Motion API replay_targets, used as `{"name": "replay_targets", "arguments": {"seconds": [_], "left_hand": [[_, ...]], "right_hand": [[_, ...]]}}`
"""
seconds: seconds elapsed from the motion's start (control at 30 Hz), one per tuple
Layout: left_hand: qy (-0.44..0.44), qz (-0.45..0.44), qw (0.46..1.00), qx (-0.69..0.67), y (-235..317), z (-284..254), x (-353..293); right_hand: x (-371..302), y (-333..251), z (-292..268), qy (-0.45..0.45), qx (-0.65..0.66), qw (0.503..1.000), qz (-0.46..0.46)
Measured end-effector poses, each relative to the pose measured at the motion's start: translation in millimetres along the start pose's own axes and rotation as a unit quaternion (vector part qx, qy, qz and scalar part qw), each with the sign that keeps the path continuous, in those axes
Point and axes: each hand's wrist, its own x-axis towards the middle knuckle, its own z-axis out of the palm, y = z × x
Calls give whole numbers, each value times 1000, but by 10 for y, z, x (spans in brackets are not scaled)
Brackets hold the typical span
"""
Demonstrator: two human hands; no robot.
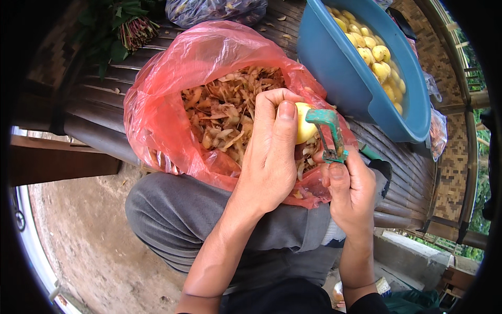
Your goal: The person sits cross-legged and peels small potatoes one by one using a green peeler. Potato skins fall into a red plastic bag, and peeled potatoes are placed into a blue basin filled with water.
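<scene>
A pale yellow peeled potato (303, 124) is gripped in my left hand (272, 149), its thumb along the near side and fingers curled behind. My right hand (349, 183) pinches a green peeler (330, 133), whose frame stands upright close against the potato's right side. Whether the blade touches the potato I cannot tell. Both hands are over the right part of an open red plastic bag (209, 49), which is full of brown and cream peelings (230, 104). Part of the potato is hidden by my left fingers.
A blue tub (334, 68) of peeled potatoes in water (376, 55) stands at the far right on the bamboo slats (104, 115). Leafy greens (137, 31) lie at the far left, beside another filled plastic bag (214, 10). My bent leg (178, 209) is below the red bag.
</scene>
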Motion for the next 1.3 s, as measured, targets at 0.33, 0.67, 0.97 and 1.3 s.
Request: {"name": "replay_targets", "arguments": {"seconds": [0.33, 0.67, 0.97, 1.3], "left_hand": [[99, 118, 988, 22, -83, 3, -12], [86, 98, 991, 37, -94, -9, 32], [120, 214, 967, 66, -132, -26, 11], [28, 140, 990, 14, -135, 62, 58]], "right_hand": [[120, -82, 229, 70, -108, 992, -15], [-44, -16, 45, -3, -23, 998, 53], [294, 107, 163, 77, -42, 993, 77], [214, 80, 204, 49, 338, 931, 132]]}}
